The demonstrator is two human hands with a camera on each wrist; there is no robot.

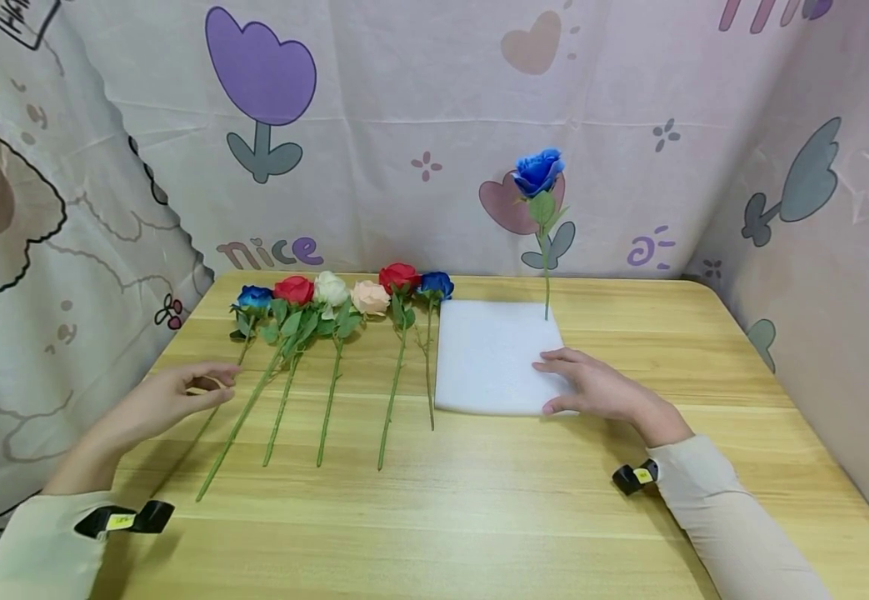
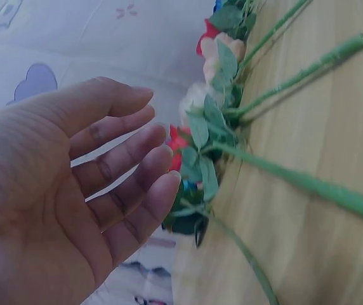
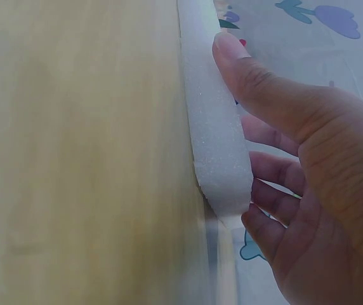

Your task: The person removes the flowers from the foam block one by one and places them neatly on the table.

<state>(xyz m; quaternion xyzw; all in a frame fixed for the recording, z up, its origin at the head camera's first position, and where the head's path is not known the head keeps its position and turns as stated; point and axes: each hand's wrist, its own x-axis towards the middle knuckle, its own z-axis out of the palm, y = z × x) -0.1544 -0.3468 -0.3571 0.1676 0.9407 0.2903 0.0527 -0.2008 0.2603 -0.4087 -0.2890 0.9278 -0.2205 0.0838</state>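
Note:
My left hand (image 1: 187,398) hovers over the stem of the leftmost blue rose (image 1: 254,297), its fingers loosely bent. In the left wrist view nothing lies between thumb and fingers. My right hand (image 1: 602,387) rests on the near right corner of a white foam block (image 1: 490,358). The thumb (image 3: 232,54) touches the block's near upper edge in the right wrist view, and the other fingers lie spread over its top. A second blue rose (image 1: 539,172) stands upright at the block's far right edge; whether its stem enters the foam I cannot tell.
Between the left blue rose and the block lie a red rose (image 1: 294,290), a white rose (image 1: 331,288), a peach rose (image 1: 370,297), another red rose (image 1: 399,277) and a dark blue rose (image 1: 436,286). Printed cloth (image 1: 374,200) hangs behind the wooden table (image 1: 404,533).

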